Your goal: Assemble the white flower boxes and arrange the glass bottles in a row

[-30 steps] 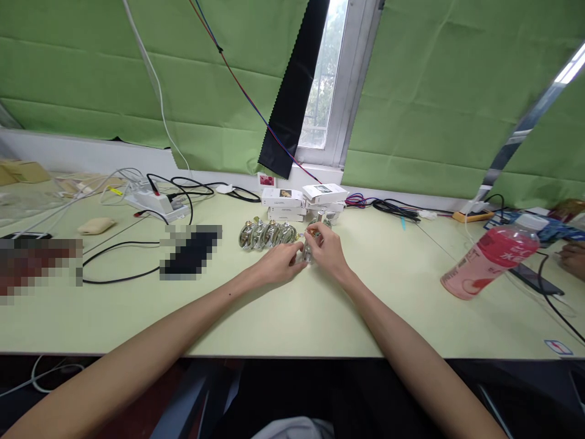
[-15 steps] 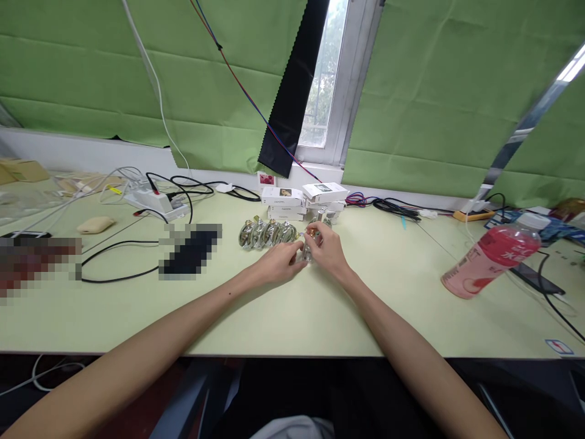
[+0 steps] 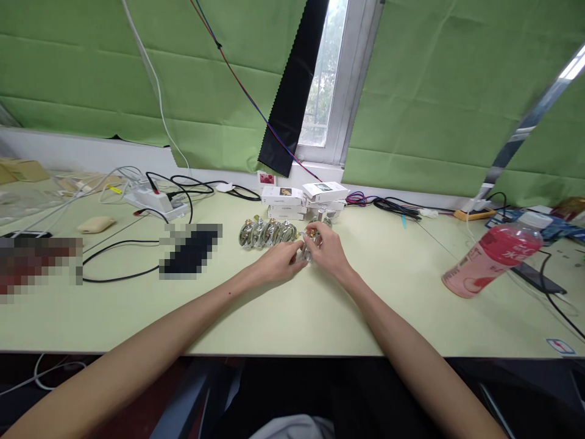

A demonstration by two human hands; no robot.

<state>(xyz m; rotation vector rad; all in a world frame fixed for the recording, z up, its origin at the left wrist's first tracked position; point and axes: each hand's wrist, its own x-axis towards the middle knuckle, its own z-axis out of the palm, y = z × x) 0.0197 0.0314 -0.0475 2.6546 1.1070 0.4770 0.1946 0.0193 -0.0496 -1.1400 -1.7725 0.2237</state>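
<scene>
Close together at mid-table, my two hands are on a shiny, clear-wrapped piece (image 3: 311,234) with a gold-coloured top. My right hand (image 3: 329,249) pinches it from the right, thumb and fingers closed. From the left, my left hand (image 3: 280,262) has its fingers curled in against the piece's lower side; the fingertips partly hide it. Just left of it stands a row of several similar round, silvery pieces (image 3: 266,234) in clear plastic, with gold-coloured tops. Their exact kind is too small to make out. Behind the hands, another shiny piece (image 3: 327,216) shows in part.
Small white boxes (image 3: 286,196) are stacked behind the pieces. A tilted pink drink bottle (image 3: 493,259) is at the right. To the left are a power strip (image 3: 158,201), black cables (image 3: 121,244), a beige case (image 3: 95,225) and a blurred dark object (image 3: 191,251).
</scene>
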